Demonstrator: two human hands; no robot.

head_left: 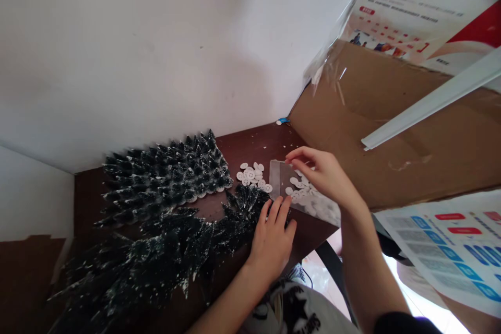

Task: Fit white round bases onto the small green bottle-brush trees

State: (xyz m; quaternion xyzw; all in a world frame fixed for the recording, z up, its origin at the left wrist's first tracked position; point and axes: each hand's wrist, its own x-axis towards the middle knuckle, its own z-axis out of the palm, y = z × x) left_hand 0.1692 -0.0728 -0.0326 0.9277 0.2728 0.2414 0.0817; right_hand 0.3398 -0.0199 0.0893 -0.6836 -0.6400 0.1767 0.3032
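Overlapping miniature trees (238,222) and bag (276,180), the hands (273,237) (327,173) partly hide both.

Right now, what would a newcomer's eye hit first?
The dark, white-flecked miniature trees: upright rows by the wall, a loose heap in front, left hand at its right end. Next, white discs piled right of the rows, beside a translucent bag under the right hand.

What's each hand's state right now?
Left hand: palm down by dark miniature trees; underside hidden, grip can't be told.
Right hand: fingers curved over the bag of white discs; can't tell if pinching anything.
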